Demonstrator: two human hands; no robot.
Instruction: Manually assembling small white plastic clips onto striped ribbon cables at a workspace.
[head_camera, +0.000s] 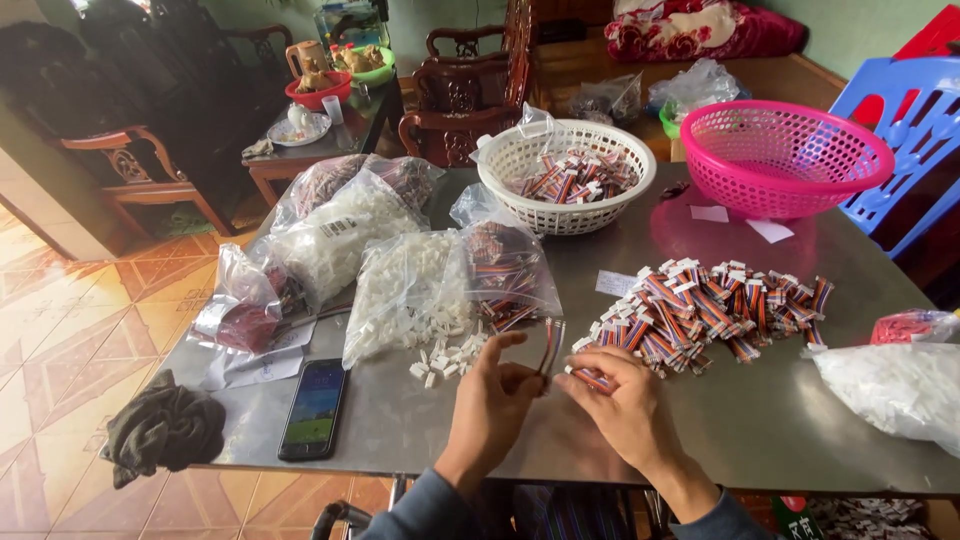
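My left hand pinches a short striped ribbon cable upright above the metal table. My right hand rests beside it, fingers on another cable piece at the near edge of a big pile of striped cables with white connectors. Loose white connectors lie just left of my left hand, spilling from a clear bag.
A white basket holds more cables; a pink basket stands at the back right. Several clear bags of parts crowd the left side. A phone and dark cloth lie near the front-left edge. Another bag of white parts is at right.
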